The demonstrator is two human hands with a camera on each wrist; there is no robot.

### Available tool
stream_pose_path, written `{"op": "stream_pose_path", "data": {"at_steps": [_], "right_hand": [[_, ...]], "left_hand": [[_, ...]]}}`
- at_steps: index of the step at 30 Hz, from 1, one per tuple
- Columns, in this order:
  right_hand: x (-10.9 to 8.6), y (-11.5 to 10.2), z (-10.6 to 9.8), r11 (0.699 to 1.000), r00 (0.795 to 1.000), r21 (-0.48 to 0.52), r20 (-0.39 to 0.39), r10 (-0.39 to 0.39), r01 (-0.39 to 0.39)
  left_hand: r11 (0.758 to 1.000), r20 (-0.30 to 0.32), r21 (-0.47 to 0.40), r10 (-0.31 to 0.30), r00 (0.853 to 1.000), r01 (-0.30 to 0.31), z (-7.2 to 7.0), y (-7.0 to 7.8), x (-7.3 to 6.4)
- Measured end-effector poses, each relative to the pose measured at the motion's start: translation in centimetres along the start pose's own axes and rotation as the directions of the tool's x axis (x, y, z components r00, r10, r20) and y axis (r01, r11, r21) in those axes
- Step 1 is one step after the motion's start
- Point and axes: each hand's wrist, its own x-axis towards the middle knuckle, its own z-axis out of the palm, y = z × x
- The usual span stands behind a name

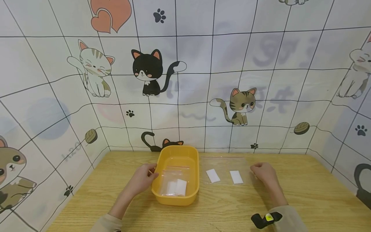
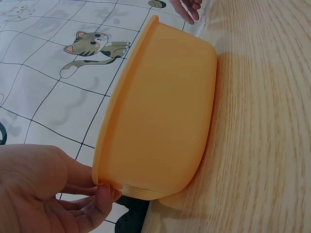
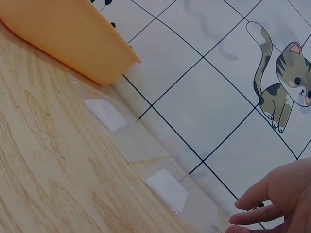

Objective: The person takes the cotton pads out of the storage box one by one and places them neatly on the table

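My left hand (image 1: 142, 177) pinches the left rim of a yellow plastic basin (image 2: 160, 107) between thumb and fingers. Inside the basin lie clear zip bags (image 1: 164, 185) with white rectangular pieces (image 1: 181, 187) in them; their exact number is hard to tell. Right of the basin, two clear bags lie flat on the table, with one white piece (image 1: 213, 176) in the left bag and another white piece (image 1: 236, 177) in the right one. Just beyond the right bag's edge is my right hand (image 1: 265, 174). Its fingers are loosely bent in the right wrist view (image 3: 277, 204), holding nothing visible.
The wooden table (image 1: 304, 187) reaches back to a wall covering (image 1: 197, 90) with cartoon cats and a black grid. Similar sheeting stands along both sides. A black strap with a yellow label (image 1: 269, 217) is on the right sleeve.
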Motion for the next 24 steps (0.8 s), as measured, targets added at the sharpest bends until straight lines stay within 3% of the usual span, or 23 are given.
{"op": "stream_pose_path", "data": {"at_steps": [7, 24], "right_hand": [[-0.2, -0.9, -0.2, 1.0, 1.0, 0.002, 0.004, -0.01, 0.01], [-1.2, -4.6, 0.6, 0.996, 0.998, 0.053, -0.011, -0.067, 0.067]], "left_hand": [[1.0, -0.005, -0.011, 0.014, 1.0, -0.014, -0.1, 0.0, 0.0], [0.999, -0.002, -0.008, -0.033, 0.999, 0.033, 0.0, 0.0, 0.0]]}}
